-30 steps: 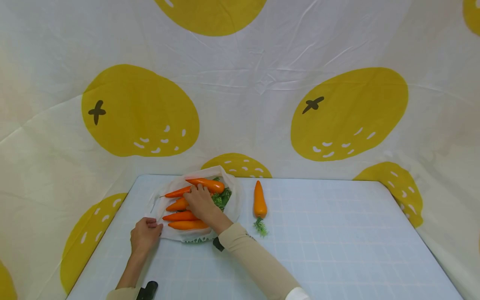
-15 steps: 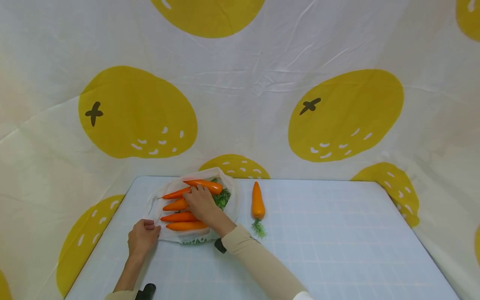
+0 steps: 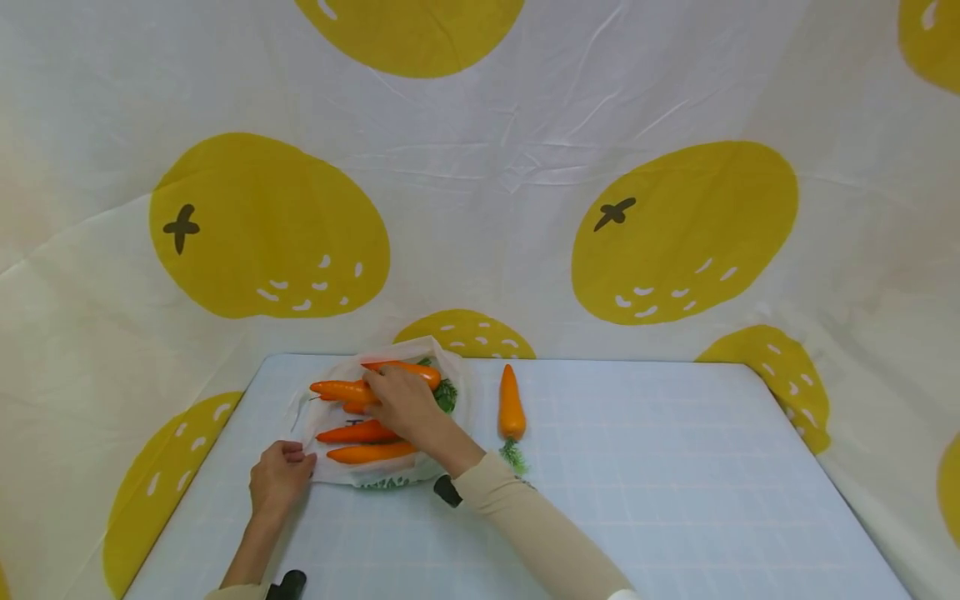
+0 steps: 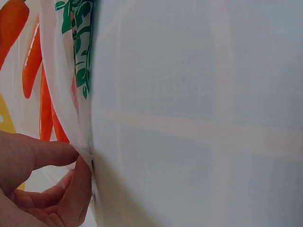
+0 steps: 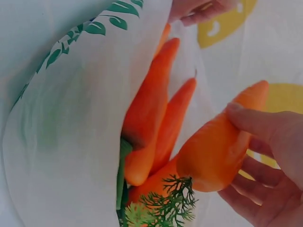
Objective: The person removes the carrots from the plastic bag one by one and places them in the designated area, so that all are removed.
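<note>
A white mesh-like bag [image 5: 71,123] with green leaf print lies at the back left of the table, with several orange carrots [image 3: 371,452] in its mouth. My left hand [image 3: 277,482] pinches the bag's edge between thumb and finger, as the left wrist view shows. My right hand [image 3: 408,408] is over the bag's mouth and grips one orange carrot [image 5: 213,151] between thumb and fingers. This carrot has feathery green leaves [image 5: 175,198] at its thick end and stands raised above the others. Part of the bag's contents is hidden under my right hand and the bag cloth.
One more carrot [image 3: 512,408] with a green top lies on the table [image 3: 675,483] to the right of the bag. Behind the table hangs a white cloth [image 3: 480,233] printed with large yellow fruits.
My right hand has taken hold of a carrot in the bag and lifted it slightly, shifting it toward the back. The left hand stays at the bag's edge. The head view has shifted slightly.
</note>
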